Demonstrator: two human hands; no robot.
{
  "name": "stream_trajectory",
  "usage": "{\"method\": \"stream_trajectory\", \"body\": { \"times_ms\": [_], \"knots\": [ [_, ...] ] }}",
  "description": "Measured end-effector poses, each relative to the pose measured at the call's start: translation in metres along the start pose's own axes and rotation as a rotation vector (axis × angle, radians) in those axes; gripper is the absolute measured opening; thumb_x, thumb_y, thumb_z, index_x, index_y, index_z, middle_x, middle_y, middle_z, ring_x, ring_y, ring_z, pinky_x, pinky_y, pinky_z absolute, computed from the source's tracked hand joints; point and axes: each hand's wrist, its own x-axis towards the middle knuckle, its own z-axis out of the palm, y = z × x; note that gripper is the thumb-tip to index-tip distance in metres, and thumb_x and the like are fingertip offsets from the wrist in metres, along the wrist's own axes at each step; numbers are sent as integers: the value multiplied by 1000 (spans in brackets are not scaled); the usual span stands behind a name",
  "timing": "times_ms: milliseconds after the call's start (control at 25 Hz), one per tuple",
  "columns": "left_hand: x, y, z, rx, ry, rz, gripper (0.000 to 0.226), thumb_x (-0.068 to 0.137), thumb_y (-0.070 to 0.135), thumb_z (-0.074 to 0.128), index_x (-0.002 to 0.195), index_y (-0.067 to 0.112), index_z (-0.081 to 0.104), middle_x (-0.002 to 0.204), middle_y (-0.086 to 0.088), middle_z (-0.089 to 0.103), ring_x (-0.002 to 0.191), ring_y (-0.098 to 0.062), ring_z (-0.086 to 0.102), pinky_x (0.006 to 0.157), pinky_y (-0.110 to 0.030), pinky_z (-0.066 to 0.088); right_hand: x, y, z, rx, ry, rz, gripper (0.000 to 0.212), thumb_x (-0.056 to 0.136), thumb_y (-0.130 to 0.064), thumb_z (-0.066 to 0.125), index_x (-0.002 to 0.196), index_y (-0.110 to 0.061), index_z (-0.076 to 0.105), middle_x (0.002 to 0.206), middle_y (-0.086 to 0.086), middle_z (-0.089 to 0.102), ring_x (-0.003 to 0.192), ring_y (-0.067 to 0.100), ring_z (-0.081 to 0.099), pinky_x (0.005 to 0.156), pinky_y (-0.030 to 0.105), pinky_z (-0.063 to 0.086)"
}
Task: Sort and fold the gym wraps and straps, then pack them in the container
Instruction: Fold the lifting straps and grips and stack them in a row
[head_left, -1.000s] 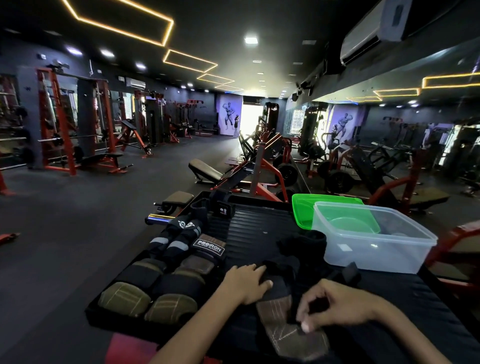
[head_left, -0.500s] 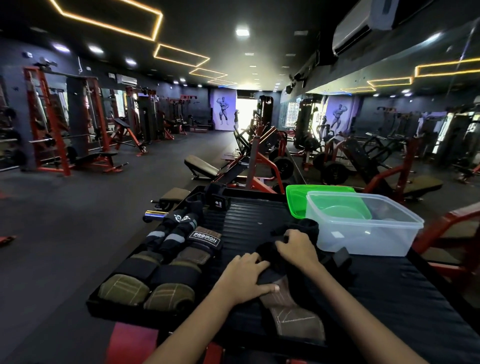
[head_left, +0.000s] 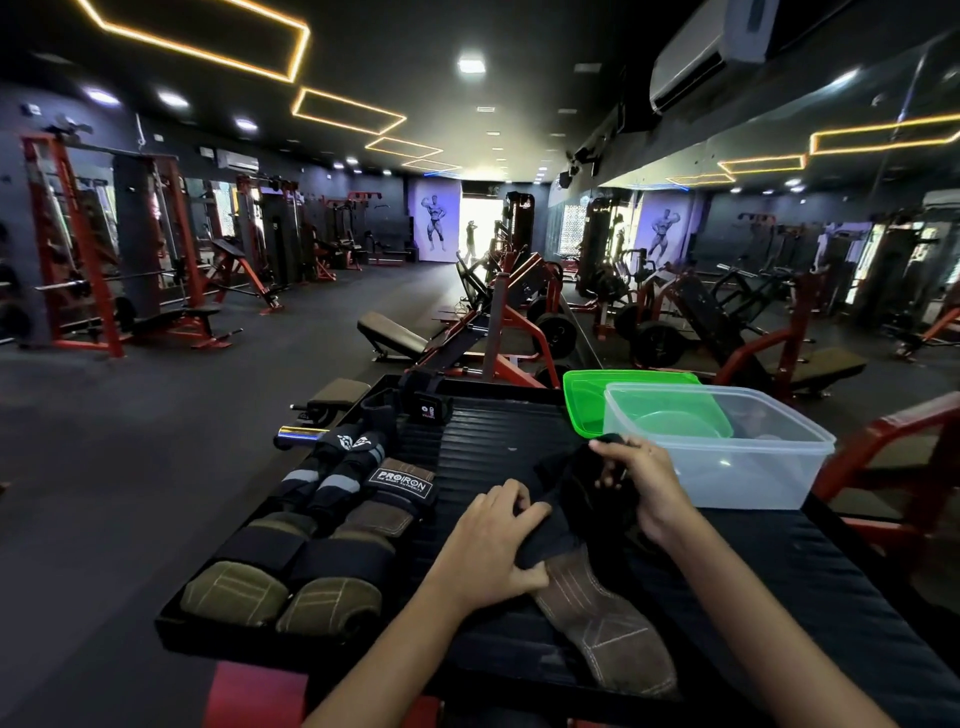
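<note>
- The work goes on atop a black padded bench (head_left: 810, 587) whose middle has a ribbed mat (head_left: 498, 436); its near edge runs out of the bottom of the view.
- The left hand (head_left: 491, 545) lies palm down near the middle of the bench, fingers curled over a black wrist strap (head_left: 576, 499) and pinning it to the pad.
- The right hand (head_left: 641, 483) holds the far end of that strap, fingers bent round the fabric and lifting it just above the surface.
- From under the strap a brown stitched leather grip pad (head_left: 608, 623) stretches toward the near edge.
- Along the left edge lie sorted pieces in a row: two olive grip pads (head_left: 280, 597) at the near left corner, a PROIRON wrap (head_left: 402, 483) behind them, and two black wraps with grey bands (head_left: 322, 480) beside it.
- A clear plastic container (head_left: 727, 457) stands open at the far right corner, just beyond the right hand, holding nothing that can be made out.
- Its green lid (head_left: 592, 400) lies behind it, at the far edge.
- Around the bench spreads a dark gym: red-framed racks (head_left: 88, 249) on the left, plate-loaded machines (head_left: 524, 322) ahead, yellow light outlines on the black ceiling (head_left: 348, 109), a mirrored right wall, and a bright doorway (head_left: 480, 223) at the far end.
</note>
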Motion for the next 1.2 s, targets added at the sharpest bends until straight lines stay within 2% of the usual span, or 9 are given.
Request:
{"method": "stream_trajectory", "body": {
  "times_ms": [200,480,560,640,720,840,960,1080,1200],
  "knots": [
    [0,-4,-5,1,-159,-98,71,64,54,39,125,20,53,110,0,46,97,-15,47,87,-29,40,8,-16,-34,494,20,7,27,88,7,45,72,-14,41,38,-7,41,34,1,44,33,7,31],
    [-1,-18,-2,232,-271,-194,47,85,35,49,131,23,51,122,-2,45,115,-19,40,96,-31,29,15,-28,-84,469,236,-97,20,89,-8,53,73,-18,46,42,-10,43,37,4,41,52,18,35],
    [-3,-22,1,243,-271,-243,46,87,34,47,131,21,50,124,-3,45,117,-20,40,99,-32,29,6,-30,-101,63,423,-130,5,86,-9,61,84,-9,56,52,-5,54,48,9,53,55,21,42],
    [-5,-25,2,182,-277,-300,47,86,37,49,130,20,49,127,-1,45,120,-19,40,103,-33,29,-6,-21,-116,-594,641,-167,37,76,-7,72,107,1,54,85,12,61,84,31,59,75,38,47],
    [-5,-26,4,81,-259,-342,46,85,39,52,127,20,52,126,2,46,120,-17,41,104,-32,27,-19,-9,-115,-1042,712,-498,55,64,-2,77,111,2,49,103,24,55,99,42,51,83,49,41],
    [-2,-24,4,-37,-139,-400,32,93,36,46,119,22,59,122,5,50,118,-14,44,105,-34,24,-40,20,-84,-1315,155,-996,70,51,1,79,113,-14,49,110,11,57,98,35,58,87,37,40],
    [-3,-29,3,45,-75,-534,30,94,31,44,117,21,59,124,3,49,119,-17,44,105,-38,27,-51,66,-46,-1512,-605,-1029,76,52,-12,73,122,-31,48,134,-4,50,124,18,49,98,28,40],
    [-7,-33,5,45,-138,-624,35,89,35,53,119,17,57,124,-3,47,121,-21,41,103,-33,34,-41,81,-21,-1399,-795,-1023,41,72,-18,69,110,-32,63,130,-7,56,130,15,45,104,30,33],
    [-5,-35,4,-116,-197,-570,32,87,29,60,113,10,60,112,-6,52,116,-24,44,95,-27,37,-25,60,1,-1208,-750,-912,23,79,-22,51,93,-18,70,104,-3,69,109,10,57,109,25,30]
  ]
}}
